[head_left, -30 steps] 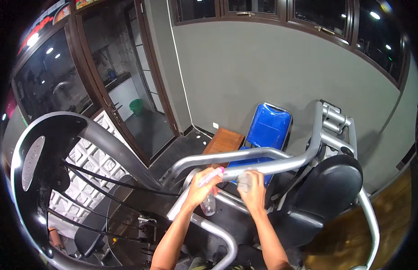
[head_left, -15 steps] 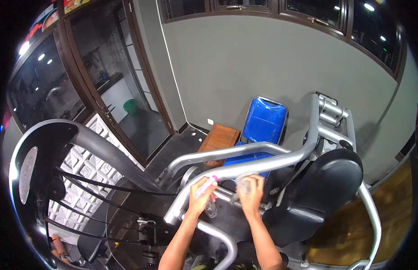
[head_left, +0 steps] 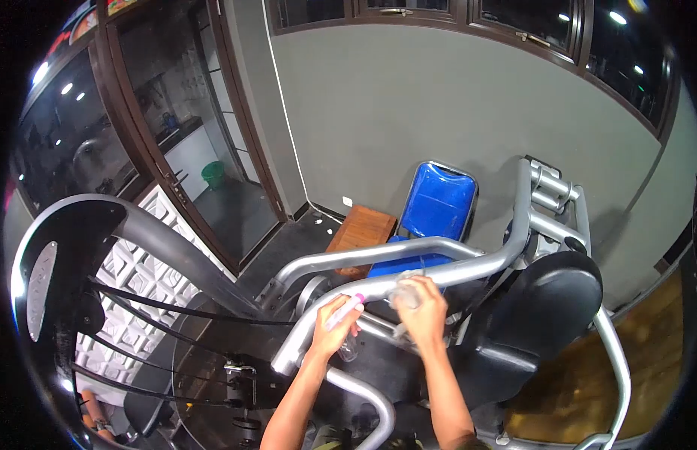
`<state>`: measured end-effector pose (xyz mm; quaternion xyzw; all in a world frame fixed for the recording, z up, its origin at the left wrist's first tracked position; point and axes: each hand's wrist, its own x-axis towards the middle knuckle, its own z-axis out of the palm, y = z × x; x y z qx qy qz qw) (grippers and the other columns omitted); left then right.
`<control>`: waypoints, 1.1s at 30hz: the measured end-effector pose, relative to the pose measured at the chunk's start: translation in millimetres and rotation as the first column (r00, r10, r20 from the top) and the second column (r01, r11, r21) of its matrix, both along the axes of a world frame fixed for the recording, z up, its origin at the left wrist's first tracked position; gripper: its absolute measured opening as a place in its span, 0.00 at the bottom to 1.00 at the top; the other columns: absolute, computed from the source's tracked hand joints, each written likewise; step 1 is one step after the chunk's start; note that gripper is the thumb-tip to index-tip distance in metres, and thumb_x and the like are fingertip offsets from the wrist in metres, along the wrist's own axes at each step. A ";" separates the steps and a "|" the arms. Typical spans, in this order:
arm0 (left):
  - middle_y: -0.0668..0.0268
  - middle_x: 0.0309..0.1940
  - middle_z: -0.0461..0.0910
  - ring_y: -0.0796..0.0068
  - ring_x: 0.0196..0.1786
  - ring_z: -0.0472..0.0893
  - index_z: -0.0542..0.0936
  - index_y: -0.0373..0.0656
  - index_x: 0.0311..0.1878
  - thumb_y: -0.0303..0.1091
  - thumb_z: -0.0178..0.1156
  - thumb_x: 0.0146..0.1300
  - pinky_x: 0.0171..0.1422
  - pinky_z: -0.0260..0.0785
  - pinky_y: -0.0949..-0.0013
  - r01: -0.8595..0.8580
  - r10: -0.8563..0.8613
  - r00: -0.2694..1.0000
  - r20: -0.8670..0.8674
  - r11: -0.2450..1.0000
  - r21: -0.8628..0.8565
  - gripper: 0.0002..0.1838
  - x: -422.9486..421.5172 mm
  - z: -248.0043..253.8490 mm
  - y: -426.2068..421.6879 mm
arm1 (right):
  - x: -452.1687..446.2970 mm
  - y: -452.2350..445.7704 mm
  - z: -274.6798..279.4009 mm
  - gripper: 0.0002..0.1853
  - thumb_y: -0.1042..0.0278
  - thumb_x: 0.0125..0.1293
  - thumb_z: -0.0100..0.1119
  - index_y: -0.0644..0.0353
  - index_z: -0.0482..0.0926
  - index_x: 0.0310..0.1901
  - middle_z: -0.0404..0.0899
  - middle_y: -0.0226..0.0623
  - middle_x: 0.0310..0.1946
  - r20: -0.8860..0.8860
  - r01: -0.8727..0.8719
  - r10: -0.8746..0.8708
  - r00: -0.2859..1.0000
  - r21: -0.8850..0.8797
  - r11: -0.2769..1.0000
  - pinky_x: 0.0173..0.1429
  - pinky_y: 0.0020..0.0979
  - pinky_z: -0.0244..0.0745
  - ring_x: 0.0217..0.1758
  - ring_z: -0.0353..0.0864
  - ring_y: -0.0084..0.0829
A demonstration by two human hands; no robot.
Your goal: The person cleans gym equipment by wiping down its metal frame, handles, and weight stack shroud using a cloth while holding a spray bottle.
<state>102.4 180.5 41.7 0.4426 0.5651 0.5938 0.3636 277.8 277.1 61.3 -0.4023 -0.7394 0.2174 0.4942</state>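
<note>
My left hand is closed around a clear spray bottle with a pink and white top, near the silver bar's lower end. A greyish cloth is bunched in my right hand, which is against or just in front of the silver bar of an exercise machine. The fingers partly hide both the bottle and the cloth. Right of my right hand is the machine's black padded backrest.
A blue folding chair and a brown wooden stool stand behind the bars. Black cables run from the machine's dark frame at the left. A curved silver handle lies low between my forearms.
The bottle in my left hand has moved slightly down and left. My right hand and the cloth have shifted a little along the bar. The whole view has tilted slightly.
</note>
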 end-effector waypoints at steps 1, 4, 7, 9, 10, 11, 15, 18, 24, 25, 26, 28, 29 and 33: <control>0.64 0.27 0.77 0.75 0.20 0.79 0.79 0.33 0.37 0.33 0.63 0.66 0.29 0.76 0.69 0.002 -0.002 1.000 -0.020 1.000 0.000 0.10 -0.3 -0.1 0.0 | 3.5 5.1 10.1 0.14 0.73 0.49 0.72 0.57 0.86 0.41 0.84 0.40 0.44 0.024 -0.001 0.002 1.000 -0.039 0.999 0.55 0.39 0.80 0.48 0.86 0.44; 0.65 0.26 0.77 0.75 0.20 0.79 0.79 0.34 0.36 0.34 0.63 0.66 0.29 0.76 0.70 0.012 -0.013 0.999 -0.034 1.000 -0.013 0.10 0.2 -1.3 -0.8 | -5.4 13.4 27.5 0.13 0.69 0.52 0.70 0.58 0.87 0.41 0.85 0.42 0.42 0.216 -0.095 0.105 0.971 -0.056 0.994 0.53 0.41 0.81 0.45 0.86 0.47; 0.67 0.23 0.75 0.77 0.20 0.77 0.78 0.36 0.32 0.35 0.64 0.67 0.27 0.71 0.71 0.011 -0.010 1.000 0.020 1.000 -0.010 0.12 1.6 3.9 -1.6 | -35.8 21.9 31.5 0.13 0.66 0.54 0.67 0.58 0.88 0.42 0.86 0.41 0.41 0.326 -0.315 0.320 0.890 -0.070 0.947 0.53 0.41 0.81 0.44 0.86 0.46; 0.67 0.22 0.74 0.78 0.20 0.77 0.78 0.36 0.31 0.36 0.64 0.67 0.26 0.68 0.71 0.013 -0.013 0.999 0.048 1.000 0.004 0.13 2.2 4.2 -3.9 | -41.7 28.2 42.6 0.12 0.63 0.55 0.68 0.55 0.88 0.41 0.87 0.44 0.38 0.399 -0.299 0.358 0.844 -0.203 0.932 0.51 0.43 0.82 0.42 0.87 0.48; 0.68 0.22 0.74 0.78 0.20 0.77 0.78 0.36 0.31 0.35 0.64 0.67 0.25 0.68 0.71 0.016 -0.017 0.999 0.051 1.000 0.018 0.13 1.3 1.9 -3.6 | -44.1 31.2 49.1 0.12 0.62 0.55 0.68 0.53 0.89 0.41 0.87 0.45 0.37 0.433 -0.285 0.379 0.818 -0.268 0.920 0.50 0.44 0.82 0.41 0.87 0.49; 0.68 0.21 0.75 0.78 0.20 0.77 0.79 0.36 0.31 0.35 0.64 0.67 0.25 0.68 0.71 0.017 -0.019 0.998 0.054 0.999 0.034 0.12 1.0 1.2 -3.9 | -42.1 49.4 38.9 0.14 0.56 0.56 0.68 0.52 0.89 0.41 0.87 0.48 0.34 0.353 -0.276 0.446 0.823 -0.438 0.856 0.50 0.44 0.83 0.39 0.88 0.50; 0.67 0.22 0.75 0.78 0.20 0.77 0.80 0.35 0.34 0.33 0.64 0.66 0.25 0.68 0.72 0.008 -0.009 0.999 0.037 1.000 0.023 0.10 3.1 9.2 -4.7 | -21.6 89.4 49.1 0.23 0.46 0.53 0.69 0.60 0.89 0.38 0.86 0.54 0.35 0.628 -0.082 0.286 0.724 -0.333 0.939 0.50 0.44 0.82 0.44 0.88 0.49; 0.67 0.22 0.76 0.78 0.20 0.77 0.81 0.35 0.35 0.32 0.63 0.66 0.25 0.68 0.72 0.019 -0.020 1.000 0.023 1.000 0.019 0.09 3.5 7.6 -4.7 | -33.8 112.8 47.6 0.26 0.43 0.54 0.65 0.61 0.89 0.39 0.85 0.57 0.35 0.674 -0.158 0.406 0.617 -0.399 0.903 0.50 0.43 0.81 0.43 0.87 0.51; 0.67 0.24 0.76 0.79 0.22 0.78 0.81 0.35 0.37 0.32 0.64 0.66 0.27 0.69 0.72 0.009 -0.009 1.000 0.004 0.999 0.039 0.08 -0.3 3.3 -1.9 | -89.1 109.6 44.9 0.34 0.38 0.57 0.60 0.72 0.85 0.38 0.84 0.61 0.36 0.641 -0.390 0.647 0.413 -0.518 0.762 0.47 0.45 0.80 0.41 0.87 0.53; 0.67 0.25 0.76 0.79 0.22 0.78 0.81 0.35 0.37 0.31 0.64 0.66 0.27 0.69 0.72 0.005 -0.004 1.000 -0.014 0.999 0.034 0.08 0.7 4.5 -1.5 | -85.9 118.7 36.7 0.34 0.38 0.57 0.60 0.72 0.85 0.38 0.84 0.61 0.35 0.667 -0.363 0.612 0.426 -0.493 0.790 0.47 0.45 0.80 0.40 0.87 0.53; 0.67 0.26 0.76 0.79 0.22 0.78 0.81 0.35 0.37 0.31 0.64 0.66 0.27 0.69 0.72 0.001 0.000 1.000 -0.031 1.000 0.028 0.08 1.4 5.8 -1.3 | -76.2 129.7 25.7 0.34 0.37 0.57 0.61 0.72 0.85 0.38 0.84 0.61 0.35 0.690 -0.335 0.577 0.437 -0.470 0.817 0.47 0.45 0.80 0.40 0.87 0.52; 0.67 0.28 0.77 0.79 0.24 0.78 0.80 0.35 0.37 0.31 0.65 0.66 0.29 0.70 0.71 0.007 -0.004 0.996 -0.093 0.999 0.035 0.08 0.7 7.1 -1.3 | -47.1 129.5 44.2 0.32 0.38 0.57 0.62 0.70 0.86 0.36 0.85 0.59 0.36 0.726 -0.251 0.528 0.441 -0.465 0.849 0.48 0.46 0.79 0.41 0.87 0.52; 0.67 0.29 0.77 0.79 0.24 0.78 0.80 0.35 0.38 0.31 0.65 0.66 0.29 0.70 0.71 0.011 -0.008 0.996 -0.094 0.999 0.035 0.08 -0.3 5.8 -0.1 | -33.6 131.7 49.4 0.30 0.39 0.58 0.61 0.67 0.87 0.38 0.85 0.57 0.37 0.726 -0.199 0.497 0.475 -0.461 0.865 0.49 0.46 0.79 0.42 0.87 0.52; 0.67 0.29 0.77 0.79 0.25 0.78 0.80 0.35 0.39 0.33 0.65 0.66 0.30 0.70 0.72 0.020 -0.016 0.997 -0.076 0.998 0.057 0.10 0.3 0.8 2.1 | -27.9 85.5 52.5 0.25 0.43 0.58 0.61 0.59 0.88 0.40 0.86 0.53 0.39 0.773 -0.133 0.289 0.564 -0.261 0.956 0.52 0.45 0.81 0.45 0.87 0.48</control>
